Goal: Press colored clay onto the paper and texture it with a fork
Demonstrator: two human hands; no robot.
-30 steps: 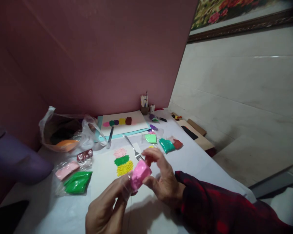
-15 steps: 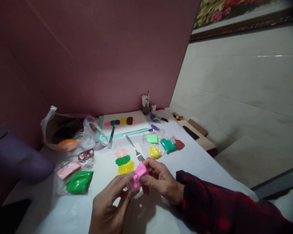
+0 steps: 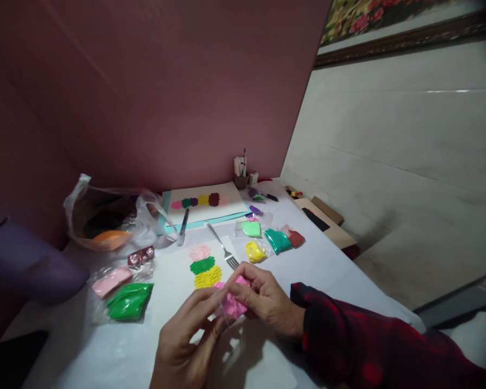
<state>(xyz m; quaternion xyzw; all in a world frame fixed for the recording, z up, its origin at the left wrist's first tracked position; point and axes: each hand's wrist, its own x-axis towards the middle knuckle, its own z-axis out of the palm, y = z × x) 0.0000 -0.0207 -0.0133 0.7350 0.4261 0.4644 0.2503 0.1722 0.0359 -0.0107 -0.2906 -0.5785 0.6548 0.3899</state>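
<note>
Between my two hands is a lump of bright pink modelling clay (image 3: 235,306) in a clear plastic wrapper. My left hand (image 3: 190,327) pinches the wrapper's left side between thumb and fingers. Closed on the clay from the right is my right hand (image 3: 267,297), its thumb across the top. Beneath them lies a white sheet (image 3: 172,302) bearing textured clay patches: light pink (image 3: 200,252), green (image 3: 203,265) and yellow (image 3: 208,277). A metal fork (image 3: 222,247) rests just beyond my right fingers, tines toward me. My fingers hide part of the pink clay.
Wrapped green clay (image 3: 130,301) and pale pink clay (image 3: 112,281) lie at left, near a plastic bag (image 3: 146,216). Yellow (image 3: 255,252), light green (image 3: 251,229) and teal packets (image 3: 278,241) sit right of the fork. Behind are a marker (image 3: 183,227), a second sheet (image 3: 235,199) and a brush cup (image 3: 241,180).
The pink clay has turned and sunk lower between my hands, and my right thumb has moved up over it. My left hand has shifted slightly right.
</note>
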